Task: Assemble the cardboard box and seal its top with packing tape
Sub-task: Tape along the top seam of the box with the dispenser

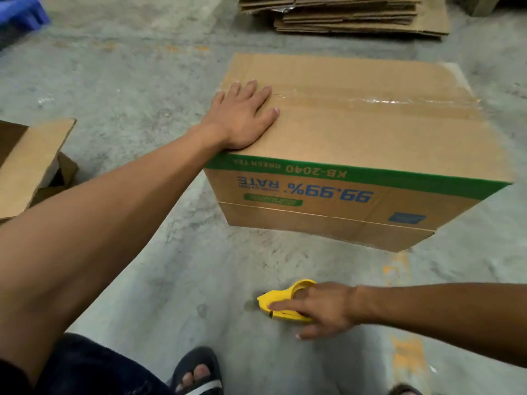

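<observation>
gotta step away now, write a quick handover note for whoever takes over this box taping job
Left hand: flat, fingers straight, pressing on the top of the cardboard box near its left end.
Right hand: on the yellow tape dispenser at the floor, in front of the box; grip not clear.
Done: box is assembled, flaps closed, and clear tape runs along the top seam.
Left: check that the tape reaches the left end under the hand; press it down.
Nearby: flat cardboard stack behind, open box at left.

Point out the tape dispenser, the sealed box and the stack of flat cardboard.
tape dispenser point(271, 299): head view, yellow nose.
sealed box point(356, 138): head view, top face.
stack of flat cardboard point(356, 21): head view, front edge.
</observation>
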`<state>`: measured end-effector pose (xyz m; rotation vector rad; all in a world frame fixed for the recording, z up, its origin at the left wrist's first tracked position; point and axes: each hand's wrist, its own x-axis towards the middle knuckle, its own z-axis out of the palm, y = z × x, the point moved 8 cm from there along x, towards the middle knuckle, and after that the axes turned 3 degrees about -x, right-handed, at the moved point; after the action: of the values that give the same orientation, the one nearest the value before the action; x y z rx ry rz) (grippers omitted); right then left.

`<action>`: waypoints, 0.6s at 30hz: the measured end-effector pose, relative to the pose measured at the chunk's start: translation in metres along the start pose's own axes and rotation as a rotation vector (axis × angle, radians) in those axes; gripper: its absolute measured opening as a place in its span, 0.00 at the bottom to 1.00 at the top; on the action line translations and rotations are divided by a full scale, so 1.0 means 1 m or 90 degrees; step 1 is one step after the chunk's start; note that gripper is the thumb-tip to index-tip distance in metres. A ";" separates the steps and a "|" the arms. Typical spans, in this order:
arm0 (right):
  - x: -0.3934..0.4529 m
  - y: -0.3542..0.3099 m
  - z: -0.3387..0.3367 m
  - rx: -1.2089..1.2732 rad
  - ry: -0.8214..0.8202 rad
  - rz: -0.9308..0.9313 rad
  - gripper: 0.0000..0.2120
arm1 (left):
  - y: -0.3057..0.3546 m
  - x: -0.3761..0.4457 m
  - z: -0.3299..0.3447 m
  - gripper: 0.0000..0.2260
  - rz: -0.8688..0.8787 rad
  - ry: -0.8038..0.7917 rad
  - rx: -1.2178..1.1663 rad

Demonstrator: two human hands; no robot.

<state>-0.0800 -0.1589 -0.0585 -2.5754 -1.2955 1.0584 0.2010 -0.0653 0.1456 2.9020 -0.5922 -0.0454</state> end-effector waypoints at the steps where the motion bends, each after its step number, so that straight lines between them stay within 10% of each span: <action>1: -0.003 -0.001 0.013 -0.014 -0.015 -0.004 0.35 | 0.001 -0.001 -0.001 0.30 0.001 0.003 -0.003; 18: 0.024 0.013 -0.047 0.233 -0.012 0.129 0.36 | 0.003 -0.008 -0.005 0.27 0.021 -0.008 -0.053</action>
<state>-0.0326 -0.1391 -0.0400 -2.4522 -0.7649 1.2212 0.1928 -0.0637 0.1512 2.8127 -0.6257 -0.0828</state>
